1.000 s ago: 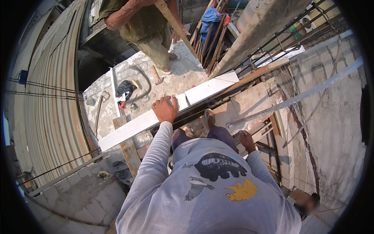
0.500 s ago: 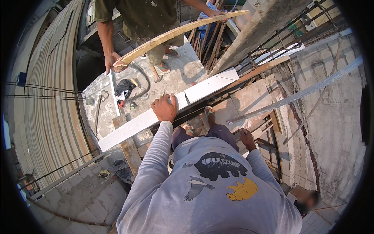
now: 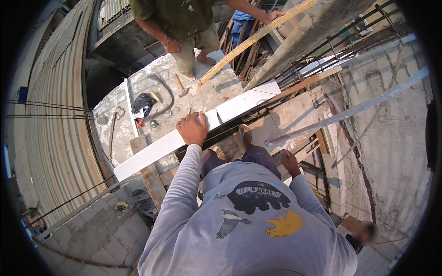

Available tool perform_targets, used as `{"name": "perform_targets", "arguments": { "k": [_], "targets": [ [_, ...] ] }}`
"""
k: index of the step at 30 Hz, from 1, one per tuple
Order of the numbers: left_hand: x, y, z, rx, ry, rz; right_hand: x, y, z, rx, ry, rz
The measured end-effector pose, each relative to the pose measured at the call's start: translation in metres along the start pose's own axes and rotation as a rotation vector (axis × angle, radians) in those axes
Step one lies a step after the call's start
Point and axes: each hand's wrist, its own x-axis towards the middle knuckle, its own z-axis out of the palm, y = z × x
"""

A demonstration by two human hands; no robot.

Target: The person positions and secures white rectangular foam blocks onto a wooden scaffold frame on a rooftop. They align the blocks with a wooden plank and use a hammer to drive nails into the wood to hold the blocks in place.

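A long white board (image 3: pixel 152 157) lies slantwise in front of me, with a dark gap or cut across it right of the middle. Over the board, my left hand (image 3: pixel 192 129) is closed on it, fingers bent across its far edge; a small thin tip shows above them, too small to name. My right hand (image 3: pixel 290 163) hangs low beside my right thigh, fingers curled; what they hold, if anything, is hidden. Across from me a co-worker's hand (image 3: pixel 274 18) holds a long wooden plank (image 3: pixel 251 41), its lower end near the concrete slab (image 3: pixel 161 64).
On the slab lie a hammer (image 3: pixel 181 85), a black plastic bag (image 3: pixel 142 101) and a dark hose (image 3: pixel 168 89). Rebar (image 3: pixel 334 46) and a concrete column (image 3: pixel 299 39) stand at the upper right. Corrugated roofing (image 3: pixel 60 101) fills the left. Gaps open below the board.
The co-worker has let go of the plank's left end with one hand, and that end has swung down and right toward the slab. My hands have barely moved.
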Motion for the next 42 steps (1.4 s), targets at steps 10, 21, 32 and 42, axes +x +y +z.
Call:
{"name": "perform_targets", "arguments": {
  "k": [10, 21, 32, 42],
  "targets": [
    [0.0, -0.003, 0.003, -0.02, 0.056, 0.022, 0.005, 0.013, -0.013, -0.214, -0.013, 0.052],
    [0.002, -0.006, 0.004, -0.05, 0.077, 0.039, 0.009, -0.046, -0.016, -0.203, -0.052, 0.017],
    [0.003, -0.003, -0.002, -0.033, 0.062, 0.023, 0.011, -0.061, -0.013, -0.285, -0.054, 0.045],
    [0.003, -0.002, -0.002, 0.01, 0.05, 0.03, 0.0, -0.041, -0.013, -0.256, -0.077, 0.07]
  ]
}}
